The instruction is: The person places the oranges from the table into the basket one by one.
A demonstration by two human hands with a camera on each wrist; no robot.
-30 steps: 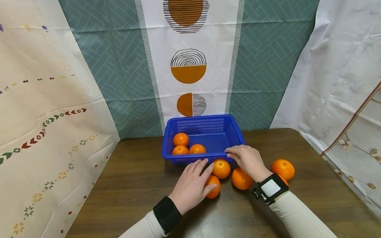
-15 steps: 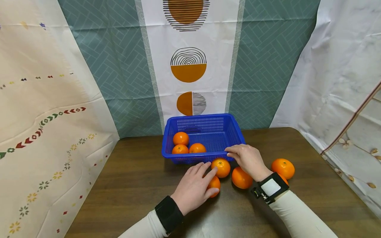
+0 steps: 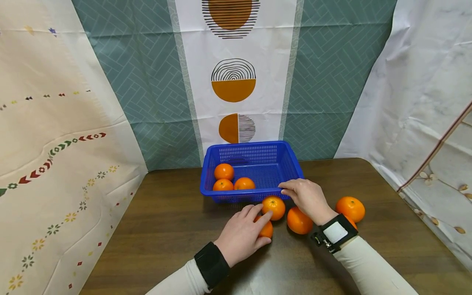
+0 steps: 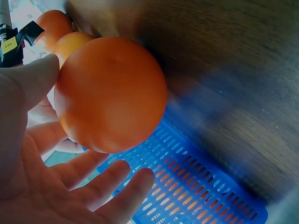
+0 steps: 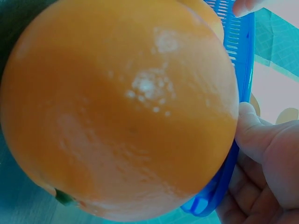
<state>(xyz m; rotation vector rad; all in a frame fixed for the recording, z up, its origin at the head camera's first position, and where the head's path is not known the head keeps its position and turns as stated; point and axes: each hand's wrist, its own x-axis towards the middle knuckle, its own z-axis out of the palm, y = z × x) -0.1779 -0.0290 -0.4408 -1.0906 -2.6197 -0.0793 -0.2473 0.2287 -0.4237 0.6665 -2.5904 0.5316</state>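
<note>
Left hand (image 3: pixel 239 237): fingers and thumb spread wide about the nearest orange (image 3: pixel 266 231), which rests on the table (image 3: pixel 173 229) just short of the blue basket (image 3: pixel 266 191); whether the fingertips bear on it cannot be told. Right hand (image 3: pixel 307 200): thumb and fingers pinch the basket's front rim near its right end. Assessed risk — a one-sided push could roll that fruit into the neighbouring orange (image 3: pixel 273 208), and a pull on the rim could shift the basket.
</note>
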